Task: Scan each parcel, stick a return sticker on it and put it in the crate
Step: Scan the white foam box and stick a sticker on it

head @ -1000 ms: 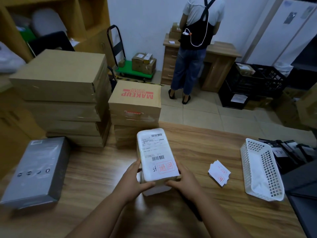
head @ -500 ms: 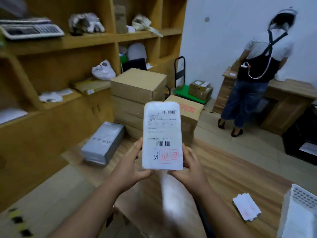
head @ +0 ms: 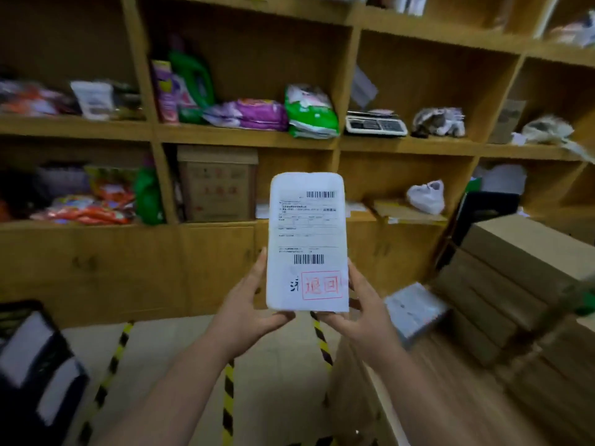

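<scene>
Left hand (head: pixel 248 304) and right hand (head: pixel 363 312) each pinch a lower edge of the upright white labelled parcel (head: pixel 307 243), in a closed grip; open floor (head: pixel 273 365) lies below, wooden shelves (head: pixel 244 136) behind.

Behind the left hand (head: pixel 248 312) and right hand (head: pixel 363 317) runs a wooden shelf unit (head: pixel 244 136), its upper board above them carrying a green bottle (head: pixel 193 82), a purple pack (head: pixel 248 114), a green-and-white bag (head: pixel 310 114) and, up to the right, a weighing scale (head: pixel 375 123). On the lower board, up and left of the hands, stands a cardboard box (head: pixel 217 185); to the right lies a white shoe (head: pixel 426 196). Right of the right hand, the wooden table (head: pixel 450 391) bears a grey parcel (head: pixel 415 309) and stacked cartons (head: pixel 502 284), while below the hands the floor (head: pixel 273 365) shows black-and-yellow tape (head: pixel 228 391).
</scene>
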`<state>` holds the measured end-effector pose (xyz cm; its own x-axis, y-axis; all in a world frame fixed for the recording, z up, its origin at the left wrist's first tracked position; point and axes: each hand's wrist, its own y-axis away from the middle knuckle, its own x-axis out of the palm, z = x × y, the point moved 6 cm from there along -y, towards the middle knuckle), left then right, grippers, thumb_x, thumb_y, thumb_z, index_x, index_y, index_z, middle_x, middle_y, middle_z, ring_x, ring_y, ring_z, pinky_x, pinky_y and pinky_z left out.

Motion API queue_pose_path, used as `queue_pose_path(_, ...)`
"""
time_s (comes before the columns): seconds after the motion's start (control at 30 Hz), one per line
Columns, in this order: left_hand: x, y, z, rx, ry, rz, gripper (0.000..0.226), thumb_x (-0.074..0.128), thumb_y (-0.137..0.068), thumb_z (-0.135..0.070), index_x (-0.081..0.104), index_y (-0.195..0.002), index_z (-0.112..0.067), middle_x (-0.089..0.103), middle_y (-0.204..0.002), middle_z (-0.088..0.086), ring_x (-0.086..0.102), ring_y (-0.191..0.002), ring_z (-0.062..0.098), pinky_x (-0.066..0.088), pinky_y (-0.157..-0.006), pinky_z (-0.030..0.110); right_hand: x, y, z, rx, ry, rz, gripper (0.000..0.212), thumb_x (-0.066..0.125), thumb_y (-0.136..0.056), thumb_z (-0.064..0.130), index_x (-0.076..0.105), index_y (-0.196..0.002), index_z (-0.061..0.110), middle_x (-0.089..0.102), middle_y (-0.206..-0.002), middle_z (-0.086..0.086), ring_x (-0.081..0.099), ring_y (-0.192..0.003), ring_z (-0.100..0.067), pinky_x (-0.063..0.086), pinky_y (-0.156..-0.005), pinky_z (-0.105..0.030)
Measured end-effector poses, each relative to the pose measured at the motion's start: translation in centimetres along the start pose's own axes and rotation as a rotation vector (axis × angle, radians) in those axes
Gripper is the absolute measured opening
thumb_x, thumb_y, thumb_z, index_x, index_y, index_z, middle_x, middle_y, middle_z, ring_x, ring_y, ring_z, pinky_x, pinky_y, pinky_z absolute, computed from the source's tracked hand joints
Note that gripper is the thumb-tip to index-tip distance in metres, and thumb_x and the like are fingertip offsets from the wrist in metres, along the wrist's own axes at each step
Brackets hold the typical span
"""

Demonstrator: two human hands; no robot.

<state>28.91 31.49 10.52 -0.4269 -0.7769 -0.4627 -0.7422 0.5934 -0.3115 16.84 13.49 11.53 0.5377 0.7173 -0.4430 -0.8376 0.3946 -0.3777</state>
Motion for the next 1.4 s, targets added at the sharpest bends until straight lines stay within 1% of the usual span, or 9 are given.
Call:
queue_pose_path(0.33, -26.2, 7.4, 13.1, -0.218, -0.075, -0.4, 0.11, 0.079, -0.07, -0.055, 0.001, -0.147, -0.057, 0.039, -0.147, -0.026, 0.042, -0.132, 0.001, 0.041, -0.109, 0.043, 30.1, -9.5, 11.0, -0.179, -0.147, 0.458, 0.097, 0.082, -0.073, 0.048, 0.025, -0.151, 0.043, 0.036, -0.144, 0.033, 0.038, -0.128, 0.012, 0.043, -0.091, -0.011)
queue_pose_path(0.47, -33.3, 14.1, 16.3, -0.338, -0.113, -0.573, 0.105, 0.081, -0.075, -0.041, 0.008, -0.149, -0.053, 0.046, -0.143, -0.022, 0.047, -0.127, 0.0, 0.045, -0.106, 0.042, 40.7, -8.9, 15.2, -0.234, -0.172, 0.665, 0.101, 0.08, -0.069, 0.056, 0.021, -0.15, 0.049, 0.031, -0.15, 0.028, 0.033, -0.136, 0.005, 0.04, -0.105, -0.026)
queue_pose_path(0.57, -37.6, 18.8, 18.0, -0.4, -0.181, -0.687, 0.103, 0.081, -0.076, -0.036, 0.011, -0.15, -0.051, 0.047, -0.142, -0.022, 0.048, -0.128, 0.002, 0.048, -0.102, 0.042, 47.6, -7.5, 18.6, -0.299, -0.222, 0.811, 0.095, 0.082, -0.074, 0.041, 0.025, -0.15, 0.048, 0.037, -0.143, 0.032, 0.036, -0.129, 0.013, 0.041, -0.097, -0.016)
queue_pose_path(0.73, -41.6, 26.7, 20.6, -0.568, -0.313, -0.905, 0.105, 0.082, -0.07, -0.045, 0.016, -0.152, -0.042, 0.026, -0.151, -0.024, 0.027, -0.13, -0.016, 0.039, -0.109, 0.032, 57.0, -3.9, 22.0, -0.347, -0.303, 1.046, 0.091, 0.083, -0.075, 0.037, 0.028, -0.146, 0.054, 0.04, -0.143, 0.026, 0.04, -0.128, 0.009, 0.045, -0.089, -0.017)
queue_pose_path(0.83, -43.1, 29.8, 22.4, -0.633, -0.285, -0.979, 0.104, 0.085, -0.069, -0.037, 0.02, -0.15, -0.046, 0.034, -0.145, -0.016, 0.048, -0.123, 0.005, 0.049, -0.099, 0.039, 61.8, -2.3, 22.8, -0.368, -0.289, 1.159, 0.091, 0.08, -0.074, 0.044, 0.025, -0.144, 0.059, 0.041, -0.143, 0.024, 0.039, -0.131, 0.003, 0.046, -0.103, -0.039)
queue_pose_path(0.97, -45.1, 31.4, 25.6, -0.673, -0.26, -1.041, 0.103, 0.085, -0.074, -0.027, 0.02, -0.151, -0.045, 0.049, -0.135, -0.001, 0.058, -0.114, 0.021, 0.056, -0.087, 0.04, 67.9, -2.0, 23.5, -0.413, -0.273, 1.275, 0.092, 0.081, -0.076, 0.04, 0.023, -0.146, 0.056, 0.039, -0.147, 0.02, 0.038, -0.133, -0.001, 0.042, -0.109, -0.043)
queue_pose_path(1.17, -47.6, 30.5, 30.1, -0.792, -0.242, -1.151, 0.1, 0.08, -0.077, -0.02, 0.016, -0.138, -0.066, 0.049, -0.127, -0.031, 0.054, -0.116, -0.002, 0.053, -0.084, 0.019, 76.7, -3.7, 23.1, -0.429, -0.265, 1.515, 0.093, 0.074, -0.076, 0.049, 0.016, -0.149, 0.053, 0.03, -0.151, 0.023, 0.031, -0.132, 0.011, 0.035, -0.107, -0.031)
queue_pose_path(1.3, -49.0, 30.4, 34.9, -0.911, -0.163, -1.179, 0.093, 0.078, -0.076, -0.033, 0.019, -0.142, -0.061, 0.053, -0.128, -0.019, 0.058, -0.112, 0.007, 0.057, -0.086, 0.037, 82.6, -4.7, 21.4, -0.408, -0.245, 1.645, 0.083, 0.066, -0.083, 0.047, 0.018, -0.151, 0.048, 0.029, -0.15, 0.023, 0.032, -0.13, 0.012, 0.035, -0.108, -0.033)
queue_pose_path(1.4, -49.0, 31.2, 38.6, -1.008, -0.109, -1.222, 0.096, 0.079, -0.072, -0.039, 0.019, -0.144, -0.06, 0.052, -0.131, -0.017, 0.057, -0.113, 0.007, 0.057, -0.086, 0.038, 86.9, -4.3, 19.6, -0.409, -0.187, 1.703, 0.079, 0.066, -0.089, 0.041, 0.018, -0.152, 0.044, 0.028, -0.151, 0.02, 0.03, -0.133, 0.003, 0.033, -0.109, -0.035)
